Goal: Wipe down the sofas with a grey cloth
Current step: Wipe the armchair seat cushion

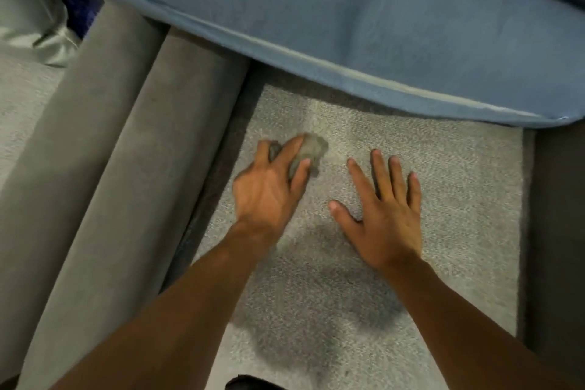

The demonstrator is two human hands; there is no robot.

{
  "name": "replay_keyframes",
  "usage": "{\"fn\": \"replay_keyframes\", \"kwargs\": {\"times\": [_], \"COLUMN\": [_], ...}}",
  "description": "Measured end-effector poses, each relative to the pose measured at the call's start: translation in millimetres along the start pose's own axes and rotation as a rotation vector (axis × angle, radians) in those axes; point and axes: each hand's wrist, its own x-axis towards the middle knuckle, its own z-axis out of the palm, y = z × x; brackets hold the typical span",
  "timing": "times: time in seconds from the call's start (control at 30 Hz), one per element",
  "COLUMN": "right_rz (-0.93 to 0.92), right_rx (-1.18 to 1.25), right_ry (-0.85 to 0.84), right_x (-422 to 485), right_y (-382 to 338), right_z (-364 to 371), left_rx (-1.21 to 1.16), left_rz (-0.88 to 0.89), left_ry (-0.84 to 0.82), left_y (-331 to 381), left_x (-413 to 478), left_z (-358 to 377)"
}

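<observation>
- A pale grey, speckled sofa seat [411, 199] is filling the centre and lower middle of the frame, with a darker shadow patch lying across it towards the bottom centre.
- The left hand [269, 187] is sitting at centre-left of the frame, its grip curled down over a bunched grey cloth [308, 152] and pressing it onto the seat; its outline is looking blurred.
- The cloth is showing between and beyond the fingers, its crumpled end poking out towards the upper right of the hand, and it is touching the seat fabric.
- The right hand [386, 215] is lying just right of centre, palm down on the seat with fingers spread wide and flat, holding nothing, near the cloth but apart from it.
- Both bare forearms are running in from the bottom edge of the frame.
- A blue cushion [316, 16] is stretching across the top of the frame, its lighter piped edge overhanging the back of the seat.
- A rounded grey armrest [104, 168] is running diagonally down the left side, just beside the seat.
- A darker grey upholstered panel [557, 231] is bordering the seat along the right edge of the frame.
- Shiny grey-green fabric [28, 9] is bunching in the upper left corner.
</observation>
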Motion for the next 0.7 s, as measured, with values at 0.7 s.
{"fn": "replay_keyframes", "kwargs": {"times": [0.7], "right_rz": [-0.007], "right_rx": [0.017], "right_ry": [0.022], "right_x": [2], "right_y": [5], "right_z": [7], "left_rx": [0.062], "left_rz": [0.195], "left_ry": [0.000], "left_y": [2], "left_x": [38], "left_z": [4]}}
